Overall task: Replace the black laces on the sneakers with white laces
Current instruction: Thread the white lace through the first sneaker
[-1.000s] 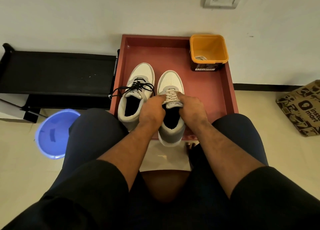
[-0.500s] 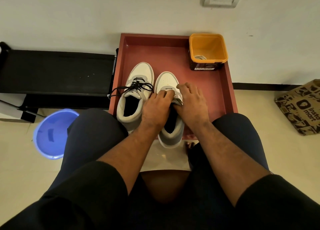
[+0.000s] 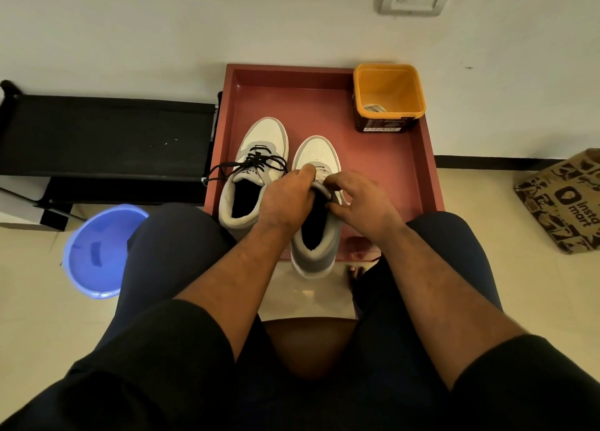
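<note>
Two white and grey sneakers stand side by side on a red tray [image 3: 383,177]. The left sneaker [image 3: 259,148] carries black laces [image 3: 256,164] that trail off to the left. The right sneaker [image 3: 316,229] has white laces [image 3: 322,174], mostly hidden under my fingers. My left hand [image 3: 287,198] grips the tongue and lacing of the right sneaker from the left. My right hand [image 3: 360,200] pinches the collar and lace on the sneaker's right side.
An orange tub [image 3: 388,96] with a white lace inside stands at the tray's back right corner. A black rack [image 3: 104,135] sits to the left, a blue basin [image 3: 97,252] on the floor below it. A printed paper bag [image 3: 565,200] lies at the right.
Both hands slid up over the right sneaker's lacing, then drew back a little; my fingers now pinch at the tongue and laces. The sneakers stay in place.
</note>
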{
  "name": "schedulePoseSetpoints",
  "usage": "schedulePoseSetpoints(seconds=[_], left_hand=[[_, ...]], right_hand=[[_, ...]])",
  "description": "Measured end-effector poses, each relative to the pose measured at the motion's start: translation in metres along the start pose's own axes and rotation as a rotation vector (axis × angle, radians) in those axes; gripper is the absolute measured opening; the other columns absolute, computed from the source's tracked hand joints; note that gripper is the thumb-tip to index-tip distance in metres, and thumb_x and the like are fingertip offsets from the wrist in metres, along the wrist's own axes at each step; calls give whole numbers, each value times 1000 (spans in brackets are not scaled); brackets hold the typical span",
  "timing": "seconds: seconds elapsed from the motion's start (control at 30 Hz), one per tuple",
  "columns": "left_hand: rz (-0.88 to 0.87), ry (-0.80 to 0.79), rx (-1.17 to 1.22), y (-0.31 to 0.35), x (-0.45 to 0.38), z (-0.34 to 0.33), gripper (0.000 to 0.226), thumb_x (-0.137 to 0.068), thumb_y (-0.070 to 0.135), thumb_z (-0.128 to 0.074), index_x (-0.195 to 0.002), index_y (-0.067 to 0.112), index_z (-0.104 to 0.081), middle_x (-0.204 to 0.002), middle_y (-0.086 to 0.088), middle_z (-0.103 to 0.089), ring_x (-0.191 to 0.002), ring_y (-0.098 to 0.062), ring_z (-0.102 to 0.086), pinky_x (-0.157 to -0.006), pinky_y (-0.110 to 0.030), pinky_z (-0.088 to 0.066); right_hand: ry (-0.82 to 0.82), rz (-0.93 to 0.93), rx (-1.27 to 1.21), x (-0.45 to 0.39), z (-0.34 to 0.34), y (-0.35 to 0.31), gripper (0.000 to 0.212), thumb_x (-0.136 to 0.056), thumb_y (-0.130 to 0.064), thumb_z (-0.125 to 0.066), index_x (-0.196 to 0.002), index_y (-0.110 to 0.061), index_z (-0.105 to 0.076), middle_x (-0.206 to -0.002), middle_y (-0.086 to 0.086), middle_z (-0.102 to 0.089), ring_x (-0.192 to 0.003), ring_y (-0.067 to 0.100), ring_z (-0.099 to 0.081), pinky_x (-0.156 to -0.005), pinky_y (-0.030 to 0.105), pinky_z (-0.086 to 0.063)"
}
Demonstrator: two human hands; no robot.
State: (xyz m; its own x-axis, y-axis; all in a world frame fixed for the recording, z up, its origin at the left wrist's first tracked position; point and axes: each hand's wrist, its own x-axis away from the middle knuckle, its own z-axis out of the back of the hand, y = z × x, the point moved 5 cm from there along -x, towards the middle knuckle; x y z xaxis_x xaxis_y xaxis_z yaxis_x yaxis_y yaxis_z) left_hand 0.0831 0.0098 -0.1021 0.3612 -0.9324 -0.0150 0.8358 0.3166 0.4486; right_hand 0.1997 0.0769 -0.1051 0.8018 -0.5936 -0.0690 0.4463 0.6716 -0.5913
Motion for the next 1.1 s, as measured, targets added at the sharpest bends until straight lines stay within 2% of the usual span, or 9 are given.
schedulePoseSetpoints(seconds=[0.17,0.33,0.5,0.6,0.67,0.77,0.87,0.97,1.1], left_hand=[[30,-54,-108,-2,-8,2,19,-99,20,-39,-108,9,-52,-100,-13,-66,-89,-35,-62,-66,-38,-39],[60,-109,-132,-1,-6,0,29,-102,34,-38,-112,10,-51,-102,-13,-66,-92,-35,-63,-68,-39,-42],[136,-252,297,-22,0,5,52,-82,33,-75,-128,17,-57,-114,-8,-66,-106,-23,-61,-90,-39,-51],[192,-295,429,-31,9,9,72,-77,21,-81,-141,22,-48,-128,-8,-60,-119,-21,-56,-102,-37,-46],[202,-289,454,-32,9,7,67,-81,17,-78,-141,22,-49,-130,-7,-59,-119,-20,-56,-103,-35,-45],[195,-309,567,-34,6,9,51,-86,4,-69,-135,15,-56,-129,-5,-62,-120,-16,-57,-103,-33,-48],[218,-355,654,-33,6,12,53,-87,-12,-56,-135,10,-56,-129,-6,-63,-119,-13,-58,-85,-17,-53],[207,-296,486,-32,5,15,45,-87,-6,-61,-128,11,-62,-111,-10,-69,-103,-20,-65,-89,-31,-55],[236,-209,244,-35,-3,27,24,-92,7,-62,-114,9,-71,-108,-8,-72,-100,-21,-65,-87,-21,-45]], right_hand=[[110,-76,50,-5,-4,0,15,-90,-14,-59,-101,-8,-69,-95,6,-69,-90,23,-61,-78,29,-44],[125,-177,-4,-3,-7,4,17,-94,-12,-55,-105,-10,-68,-99,5,-68,-92,18,-58,-77,22,-39],[14,-310,-376,2,-1,16,31,-85,-16,-70,-115,-19,-66,-110,-3,-65,-98,12,-62,-85,23,-51],[1,-453,-623,4,0,29,36,-90,-6,-57,-123,-21,-64,-103,1,-70,-93,15,-66,-86,35,-56],[3,-469,-513,2,-1,35,44,-92,2,-48,-125,-21,-63,-106,2,-69,-89,16,-65,-85,40,-57],[-78,-414,-321,-3,-8,32,43,-93,3,-49,-129,-16,-61,-116,3,-68,-100,12,-64,-90,27,-53],[-41,-429,-318,-10,-9,34,30,-93,0,-55,-119,-8,-67,-114,7,-69,-98,12,-63,-90,29,-52],[-26,-421,-221,-14,-8,35,20,-90,-2,-61,-105,-7,-73,-100,5,-71,-88,13,-63,-76,14,-47],[32,-425,-67,-11,2,40,18,-89,-1,-56,-93,-6,-72,-86,3,-67,-74,14,-56,-58,5,-39]])
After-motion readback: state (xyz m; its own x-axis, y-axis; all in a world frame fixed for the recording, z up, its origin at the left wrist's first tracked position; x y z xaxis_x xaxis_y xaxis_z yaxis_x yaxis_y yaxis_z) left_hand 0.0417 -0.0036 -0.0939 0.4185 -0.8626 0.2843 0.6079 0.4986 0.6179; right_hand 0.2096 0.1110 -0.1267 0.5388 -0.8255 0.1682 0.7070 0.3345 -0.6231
